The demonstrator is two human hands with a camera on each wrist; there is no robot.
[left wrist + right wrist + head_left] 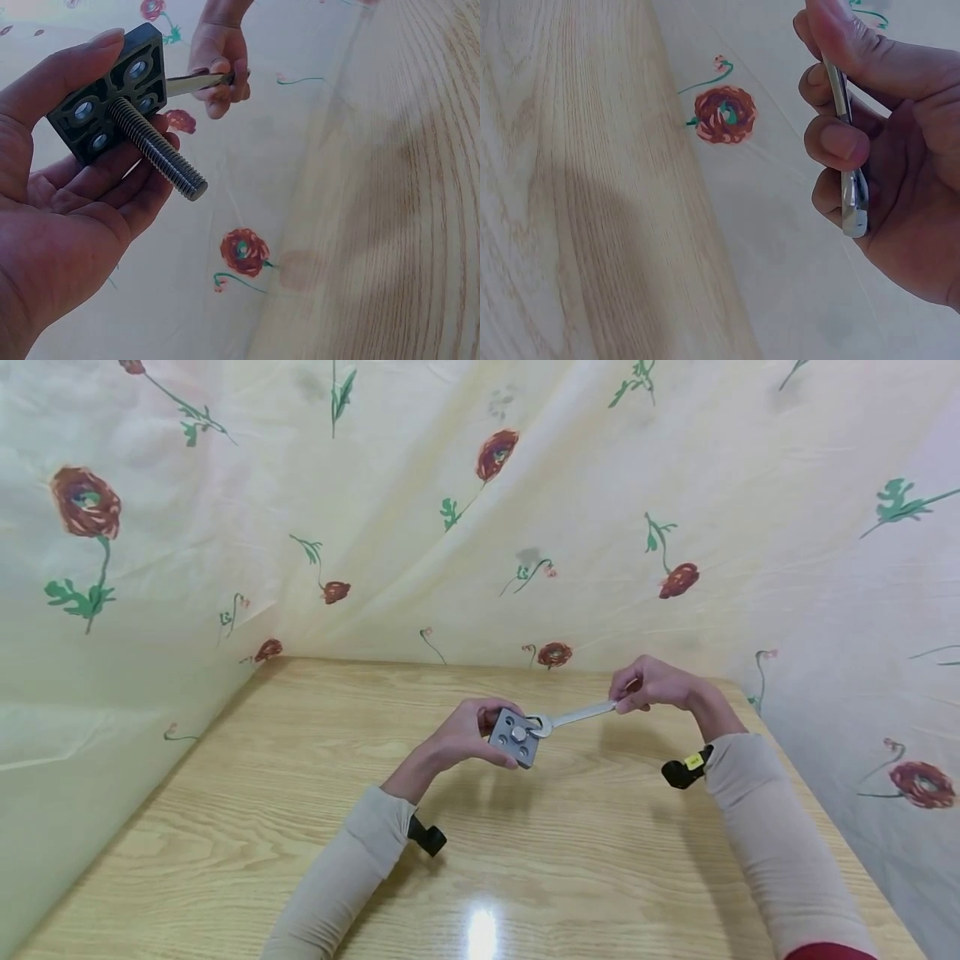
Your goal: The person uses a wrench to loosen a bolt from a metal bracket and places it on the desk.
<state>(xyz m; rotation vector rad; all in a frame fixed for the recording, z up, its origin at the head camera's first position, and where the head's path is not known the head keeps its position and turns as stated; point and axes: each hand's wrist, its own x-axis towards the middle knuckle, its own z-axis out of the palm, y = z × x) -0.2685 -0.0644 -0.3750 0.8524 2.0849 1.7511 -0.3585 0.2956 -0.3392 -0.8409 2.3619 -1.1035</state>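
Observation:
My left hand [461, 737] grips a square grey plate [505, 745] by its edges, thumb on one side and fingers on the other. The plate has holes near its corners and a hex bolt head [519, 734] at its middle. In the left wrist view the bolt's threaded shank [159, 150] sticks out of the plate's back. My right hand [651, 683] holds a silver wrench [583, 713] by its far end, fingers curled round it in the right wrist view. The wrench's other end is at the bolt head; whether it sits fully on it I cannot tell. Both hands are above the table.
Under the hands lies a light wood-grain table [247, 793]. A flower-printed cloth [405, 510] hangs behind it and along both sides. Black wrist mounts [429, 838] sit on both forearms, over beige sleeves [780, 835].

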